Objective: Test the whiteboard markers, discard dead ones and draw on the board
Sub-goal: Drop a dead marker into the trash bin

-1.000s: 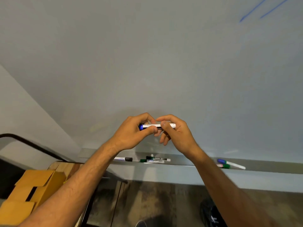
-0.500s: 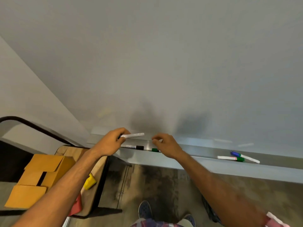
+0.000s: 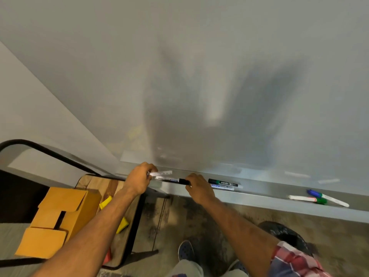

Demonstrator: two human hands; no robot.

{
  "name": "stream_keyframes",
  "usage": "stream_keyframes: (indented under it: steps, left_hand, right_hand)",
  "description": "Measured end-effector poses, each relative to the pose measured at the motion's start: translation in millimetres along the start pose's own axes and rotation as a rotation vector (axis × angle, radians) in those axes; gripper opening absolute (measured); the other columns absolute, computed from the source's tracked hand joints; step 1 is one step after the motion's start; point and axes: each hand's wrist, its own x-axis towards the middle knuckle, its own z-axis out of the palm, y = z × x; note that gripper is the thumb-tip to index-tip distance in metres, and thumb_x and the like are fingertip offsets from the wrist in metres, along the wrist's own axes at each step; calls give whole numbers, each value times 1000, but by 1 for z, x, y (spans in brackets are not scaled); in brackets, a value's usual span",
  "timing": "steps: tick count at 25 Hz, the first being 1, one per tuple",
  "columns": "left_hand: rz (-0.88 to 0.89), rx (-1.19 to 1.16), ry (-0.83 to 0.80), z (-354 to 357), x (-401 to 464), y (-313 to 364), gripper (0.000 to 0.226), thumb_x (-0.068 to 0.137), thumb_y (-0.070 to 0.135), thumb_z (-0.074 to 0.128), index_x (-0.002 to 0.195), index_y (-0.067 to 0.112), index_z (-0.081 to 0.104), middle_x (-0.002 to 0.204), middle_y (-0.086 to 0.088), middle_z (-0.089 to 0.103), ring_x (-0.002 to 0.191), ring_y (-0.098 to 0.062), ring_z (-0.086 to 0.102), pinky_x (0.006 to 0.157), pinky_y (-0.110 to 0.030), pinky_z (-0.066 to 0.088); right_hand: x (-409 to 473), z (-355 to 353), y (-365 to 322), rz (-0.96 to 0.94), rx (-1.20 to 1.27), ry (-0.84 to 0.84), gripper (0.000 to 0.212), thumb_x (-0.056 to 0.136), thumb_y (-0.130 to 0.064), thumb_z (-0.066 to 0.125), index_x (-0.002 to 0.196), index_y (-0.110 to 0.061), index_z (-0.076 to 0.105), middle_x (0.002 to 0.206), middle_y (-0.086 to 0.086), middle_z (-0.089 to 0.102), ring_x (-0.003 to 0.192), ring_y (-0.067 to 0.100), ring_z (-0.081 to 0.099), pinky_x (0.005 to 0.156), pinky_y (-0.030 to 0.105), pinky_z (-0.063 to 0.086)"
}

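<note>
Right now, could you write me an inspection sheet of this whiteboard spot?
Surface: whiteboard bare where seen; metal tray below.
Job's things: white marker in left hand; black-capped marker at right hand; four more markers on the tray, including a green-capped marker.
Clutter: cardboard box and yellow pieces on a wooden table.
Hands: left grips; right pinches the black cap.
Cables: nothing seen.
Surroundings: mottled floor, shoes.

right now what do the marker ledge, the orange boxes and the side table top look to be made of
Marker ledge: likely brushed metal, grey with a soft sheen.
Orange boxes: apparently cardboard, matte, with folded flaps.
Side table top: wood or wood-look laminate, showing brown grain streaks, on a dark frame.
</note>
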Motion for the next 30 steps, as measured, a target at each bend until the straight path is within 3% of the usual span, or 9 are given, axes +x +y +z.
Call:
stream_keyframes:
  steps: [4,11,15,20,25,30]
  left_hand:
    - [6,-47,8,9,4,-5,30,87,1,67,93,30,68,97,5,63,88,-17,60,82,-33,52]
    - [69,-46,-25,9,12,-1,29,86,0,66,90,29,66,98,5,63,88,-17,61,80,-30,50]
    - [109,11,-71,19,19,8,20,91,7,63,104,21,70,108,1,64,97,-19,62,87,-32,53]
    - [88,35,-76,36,24,16,21,96,10,58,110,18,71,108,-4,61,95,-22,62,80,-29,53]
    - [72,92,-98,45,31,21,31,97,6,55,118,21,72,117,-3,62,102,-25,63,86,-31,52]
    - [67,327,-104,48,32,26,44,96,4,51,125,34,66,125,6,62,109,-18,62,96,-30,45]
  right_hand:
    - [12,9,2,-37,-9,93,22,102,-27,50,112,-16,65,112,-2,57,101,15,55,77,23,41]
    - [15,-7,13,-5,13,90,16,98,-28,55,97,-16,66,96,-2,54,86,14,55,77,26,47]
    - [-4,-35,39,29,62,139,16,95,-22,58,95,-12,71,90,-4,49,78,13,50,65,18,35]
    - [-36,-61,70,142,213,216,14,94,-14,61,92,-9,75,89,-1,60,77,10,55,68,6,39]
    - [-70,-88,83,234,439,299,12,93,-13,63,86,-20,71,91,-2,64,77,17,62,66,27,58]
    - [-95,-99,89,282,504,363,12,93,-12,62,88,-17,71,90,4,67,65,19,62,53,23,53]
